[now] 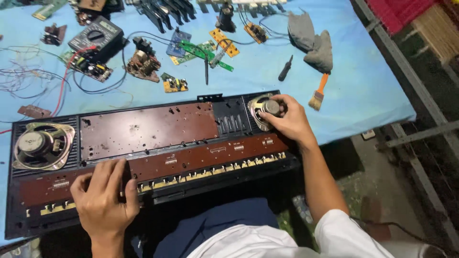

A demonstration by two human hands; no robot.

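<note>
Opened keyboard chassis lying face down, both hands on it.

The chassis runs left to right along the near edge of the blue-covered table, its long axis across the person's body. The right hand is closed around the right speaker at the far right end, fingers curled over its magnet. The left hand rests flat, fingers spread and gripping nothing, on the brown circuit board by the near edge. The left speaker sits untouched, nearer the left hand.
</note>
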